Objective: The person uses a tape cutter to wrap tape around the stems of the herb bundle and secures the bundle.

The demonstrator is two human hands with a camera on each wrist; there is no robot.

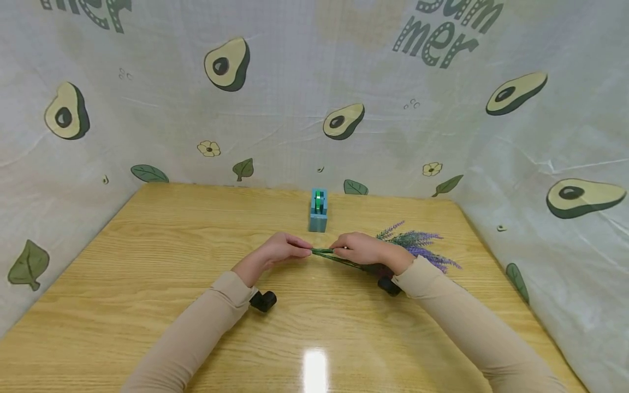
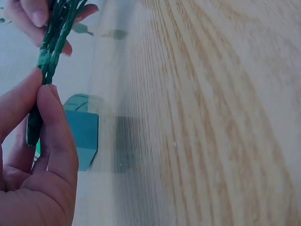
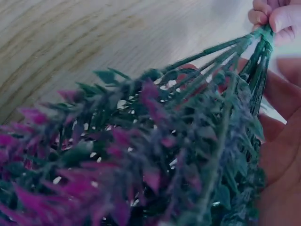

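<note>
A bunch of artificial lavender (image 1: pixel 422 252) with purple flower heads and long green stems spans both hands, its blooms to the right. My left hand (image 1: pixel 285 248) pinches the stem ends between thumb and fingers. Just above those fingertips, a band of green tape (image 2: pixel 45 57) circles the stems. My right hand (image 1: pixel 361 248) holds the stems nearer the flowers; in the right wrist view its palm (image 3: pixel 284 174) lies beside them, and leaves and blooms hide part of the fingers. Beyond the hands stands a blue tape dispenser (image 1: pixel 318 221) with a green roll (image 1: pixel 318 200) in it.
A wooden table (image 1: pixel 172 234) lies under everything. Behind it and at both sides hangs a pale cloth (image 1: pixel 285 82) printed with avocados and leaves. Black wrist cameras (image 1: pixel 263 301) sit below each wrist, and a light reflection shows near the table's front.
</note>
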